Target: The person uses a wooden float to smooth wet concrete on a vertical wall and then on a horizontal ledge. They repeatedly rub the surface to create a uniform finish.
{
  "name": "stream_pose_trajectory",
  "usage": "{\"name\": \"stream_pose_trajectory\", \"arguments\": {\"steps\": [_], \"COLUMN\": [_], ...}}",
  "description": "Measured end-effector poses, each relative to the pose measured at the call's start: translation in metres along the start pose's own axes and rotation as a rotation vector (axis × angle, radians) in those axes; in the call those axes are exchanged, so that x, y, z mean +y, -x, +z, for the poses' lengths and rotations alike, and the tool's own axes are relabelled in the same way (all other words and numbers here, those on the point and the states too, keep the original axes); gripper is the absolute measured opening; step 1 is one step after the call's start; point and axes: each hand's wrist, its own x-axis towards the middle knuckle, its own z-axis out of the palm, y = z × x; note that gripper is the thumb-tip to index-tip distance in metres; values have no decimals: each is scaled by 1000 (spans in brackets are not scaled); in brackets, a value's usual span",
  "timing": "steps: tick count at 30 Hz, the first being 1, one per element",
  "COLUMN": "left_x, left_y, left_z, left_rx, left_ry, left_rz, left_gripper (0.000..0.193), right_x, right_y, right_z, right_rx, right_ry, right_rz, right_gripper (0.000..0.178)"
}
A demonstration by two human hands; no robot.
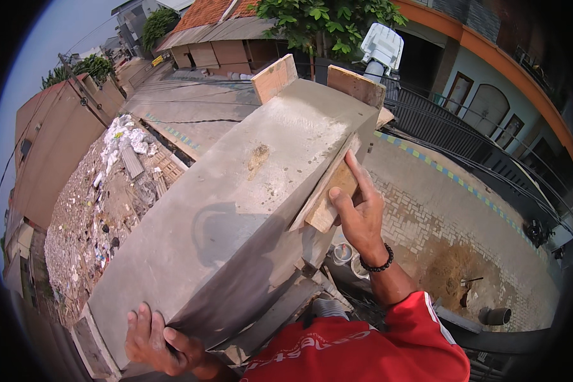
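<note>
A long grey cement-plastered ledge (235,172) runs from the lower left to the upper middle. A small rough brown patch and scattered crumbs lie on its top. My right hand (365,219) is closed round a wooden plastering float (325,213), its board flat against the ledge's right side face near the upper edge. My left hand (156,340) lies at the near end of the ledge, fingers spread over the top by the edge, holding nothing. A wooden board (95,347) stands against the near left end. Two more boards, one left (275,77) and one right (356,86), border the far end.
Far below on the right lies a paved yard with a sand heap (452,270) and a dark bucket (495,316). Pale buckets (342,253) stand below the ledge. A white lamp-like fixture (382,48) rises beyond its far end. Rubble (89,210) covers the ground to the left.
</note>
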Motion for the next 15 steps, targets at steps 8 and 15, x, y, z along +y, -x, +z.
{"name": "stream_pose_trajectory", "arguments": {"steps": [8, 15], "left_x": [1, 8], "left_y": [-3, -2], "left_z": [-12, -9], "left_rx": [-71, -52], "left_ry": [7, -12], "left_rz": [-34, -73], "left_gripper": [30, 30], "right_x": [12, 31], "right_y": [-27, 31], "right_z": [-38, -16], "right_rx": [133, -203], "right_ry": [-232, 320], "right_rz": [9, -258], "right_gripper": [60, 65]}}
